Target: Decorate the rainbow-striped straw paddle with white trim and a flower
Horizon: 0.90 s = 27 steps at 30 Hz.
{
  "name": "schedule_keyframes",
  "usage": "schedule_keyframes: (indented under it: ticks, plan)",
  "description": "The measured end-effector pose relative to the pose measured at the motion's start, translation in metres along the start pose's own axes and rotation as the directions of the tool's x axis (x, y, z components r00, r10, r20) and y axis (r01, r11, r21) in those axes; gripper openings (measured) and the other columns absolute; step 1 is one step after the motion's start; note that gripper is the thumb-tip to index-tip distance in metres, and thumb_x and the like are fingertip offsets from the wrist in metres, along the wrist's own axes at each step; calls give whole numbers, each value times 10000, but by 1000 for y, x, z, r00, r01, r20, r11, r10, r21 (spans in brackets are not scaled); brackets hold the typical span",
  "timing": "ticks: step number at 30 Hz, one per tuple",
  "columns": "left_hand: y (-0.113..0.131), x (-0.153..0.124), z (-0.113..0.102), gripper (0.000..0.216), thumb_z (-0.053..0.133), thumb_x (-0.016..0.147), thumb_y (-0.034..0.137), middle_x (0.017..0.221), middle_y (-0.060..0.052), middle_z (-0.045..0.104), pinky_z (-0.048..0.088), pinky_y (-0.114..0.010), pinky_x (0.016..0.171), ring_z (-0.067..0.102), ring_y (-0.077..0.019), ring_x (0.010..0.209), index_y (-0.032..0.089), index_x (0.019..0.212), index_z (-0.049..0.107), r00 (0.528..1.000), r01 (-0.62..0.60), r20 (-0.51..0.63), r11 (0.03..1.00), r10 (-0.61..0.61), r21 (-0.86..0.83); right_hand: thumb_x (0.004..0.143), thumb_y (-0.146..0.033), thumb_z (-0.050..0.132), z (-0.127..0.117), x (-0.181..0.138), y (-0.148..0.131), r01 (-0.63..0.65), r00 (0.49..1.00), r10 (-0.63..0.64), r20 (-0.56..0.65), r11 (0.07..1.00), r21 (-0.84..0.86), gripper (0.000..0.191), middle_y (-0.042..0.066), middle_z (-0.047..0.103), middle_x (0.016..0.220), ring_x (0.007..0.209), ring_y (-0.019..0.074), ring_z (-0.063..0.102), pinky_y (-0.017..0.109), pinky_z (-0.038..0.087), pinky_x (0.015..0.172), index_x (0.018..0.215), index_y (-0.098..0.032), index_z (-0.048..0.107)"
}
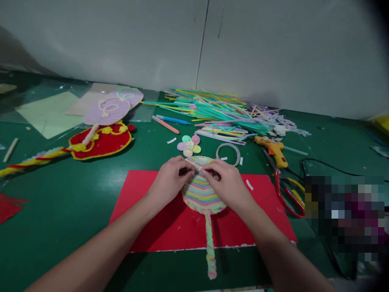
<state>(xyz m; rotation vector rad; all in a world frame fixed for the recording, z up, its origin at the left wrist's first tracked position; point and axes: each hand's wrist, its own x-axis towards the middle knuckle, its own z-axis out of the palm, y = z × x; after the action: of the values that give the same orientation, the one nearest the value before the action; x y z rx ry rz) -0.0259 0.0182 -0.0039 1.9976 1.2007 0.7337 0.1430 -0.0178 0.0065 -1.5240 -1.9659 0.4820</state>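
A round hand fan (pixel 203 194) made of striped pastel pipe cleaners lies on a red board (pixel 146 219). Its twisted handle (pixel 209 243) points toward me, past the board's near edge. Over the upper part of the fan, my left hand (pixel 174 176) and my right hand (pixel 226 180) face each other, close together. Thumb and fingers are pinched on both hands. Whatever lies between the fingertips is too small and too hidden to name. Just beyond the fan sits a pastel pipe-cleaner flower (pixel 189 146), with a roll of tape (pixel 228 154) to its right.
Pipe cleaners (pixel 219 111) are heaped at the back. A yellow glue gun (pixel 275 152) and red-handled pliers (pixel 285 190) lie at right. Markers (pixel 165 124) lie left of the heap. A red fan (pixel 106 142) and a purple fan (pixel 106 109) overlap at left.
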Motion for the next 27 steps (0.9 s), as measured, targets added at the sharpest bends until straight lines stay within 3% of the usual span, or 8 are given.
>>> schedule_keyframes:
  ticks: [3, 12, 27]
  plan:
    - [-1, 0, 0, 94, 594, 772, 100, 762, -8, 563, 403, -230, 628, 553, -134, 738, 167, 761, 660, 1000, 16, 0, 1000, -16, 0, 824, -144, 557, -2, 1, 1, -23, 1000, 23, 7, 999, 27, 98, 19, 601, 756, 676, 135, 553, 244, 420, 605, 801, -184, 643]
    - [-2, -1, 1, 84, 598, 788, 118, 756, -8, 564, 400, -242, 635, 549, -141, 744, 171, 777, 663, 1000, -16, 2, 1000, 16, -1, 841, -153, 556, 4, 1, -1, 59, 998, -59, -6, 998, 2, 113, 43, 623, 823, 814, 169, 596, 267, 451, 690, 849, -185, 665]
    - [-1, 0, 2, 96, 588, 781, 104, 767, -11, 570, 405, -253, 654, 553, -150, 760, 170, 781, 658, 1000, -20, 3, 1000, 20, 6, 837, -150, 524, 5, 0, -1, 57, 998, -57, -2, 998, -5, 131, 38, 612, 795, 772, 169, 580, 273, 436, 661, 788, -189, 640]
